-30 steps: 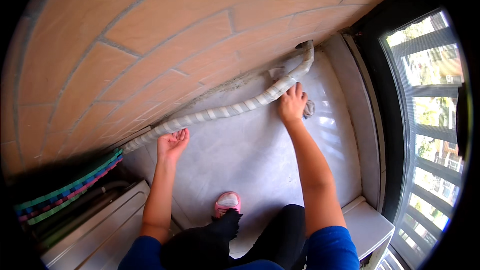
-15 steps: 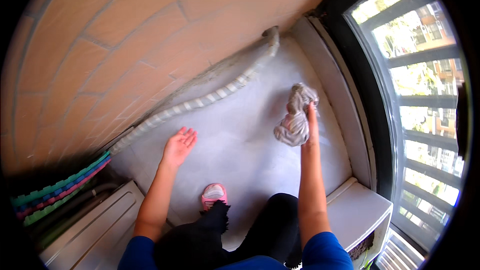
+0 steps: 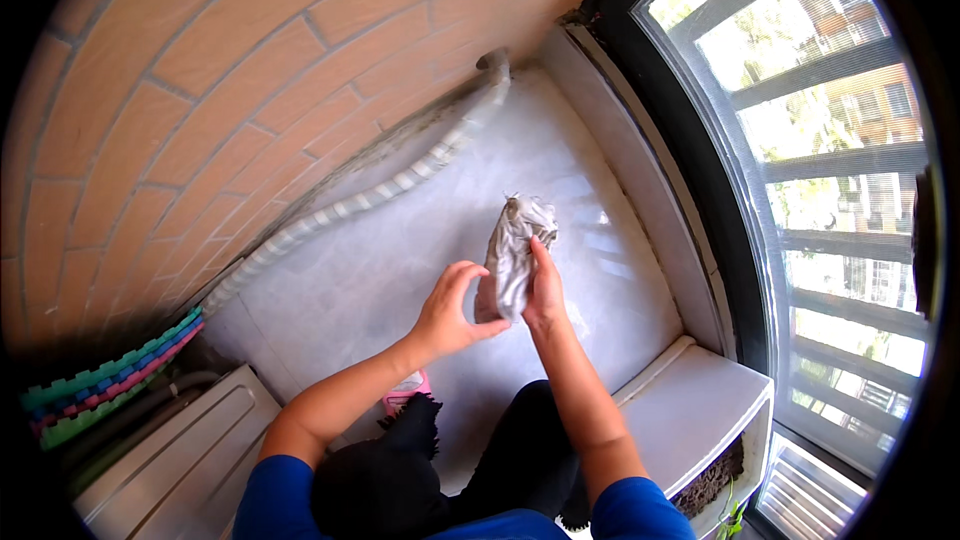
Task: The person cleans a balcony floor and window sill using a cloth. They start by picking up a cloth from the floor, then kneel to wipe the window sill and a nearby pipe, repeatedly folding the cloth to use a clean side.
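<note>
Right hand has its grip on the crumpled grey rag above the pale floor, most fingers hidden behind it. Left hand curves wide at the rag's left side, can't tell if it's pinching. Pink shoe's partly blocked.

The tiled wall, wrapped pipe, barred window and soil-filled planter suggest an enclosed home balcony.

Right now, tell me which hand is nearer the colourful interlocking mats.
Left. The left hand, at the grey cloth's left side, is right of the mats; the right hand, holding the cloth, is farther right.
</note>
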### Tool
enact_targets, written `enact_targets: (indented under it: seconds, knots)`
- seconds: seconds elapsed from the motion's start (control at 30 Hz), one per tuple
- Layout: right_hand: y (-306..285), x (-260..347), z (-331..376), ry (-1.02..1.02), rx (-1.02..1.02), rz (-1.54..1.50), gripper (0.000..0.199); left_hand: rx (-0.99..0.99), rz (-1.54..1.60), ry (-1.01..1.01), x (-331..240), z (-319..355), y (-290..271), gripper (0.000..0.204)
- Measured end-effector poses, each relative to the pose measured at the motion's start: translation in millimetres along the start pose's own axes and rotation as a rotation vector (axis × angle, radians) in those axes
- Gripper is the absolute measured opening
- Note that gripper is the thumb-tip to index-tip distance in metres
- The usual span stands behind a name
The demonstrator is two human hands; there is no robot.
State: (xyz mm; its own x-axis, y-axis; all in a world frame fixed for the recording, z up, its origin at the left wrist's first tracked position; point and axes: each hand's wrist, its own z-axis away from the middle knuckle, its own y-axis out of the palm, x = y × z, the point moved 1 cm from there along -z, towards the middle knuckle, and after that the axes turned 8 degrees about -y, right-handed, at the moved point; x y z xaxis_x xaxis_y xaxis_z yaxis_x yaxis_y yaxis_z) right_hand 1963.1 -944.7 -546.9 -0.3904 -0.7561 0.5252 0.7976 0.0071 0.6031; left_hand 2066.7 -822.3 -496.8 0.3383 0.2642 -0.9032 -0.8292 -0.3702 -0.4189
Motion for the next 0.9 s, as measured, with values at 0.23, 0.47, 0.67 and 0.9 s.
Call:
enact_targets:
  seconds: [0.23,0.47,0.67,0.9]
  knots:
    - [-12,-9,6,0.003,-0.179,0.217,0.031,0.077,0.507,-0.333,43,10,-2,0.029]
    - [-15,4,1,0.149,-0.031,0.439,0.031,0.165,1.243,-0.883,67,4,-33,0.013]
    - [10,7,10,-0.655,0.229,1.211,0.039,0.194,0.955,-0.659,54,5,-47,0.015]
    - [23,-6,14,-0.474,0.556,0.977,0.028,0.29,0.843,-0.568,17,2,-59,0.017]
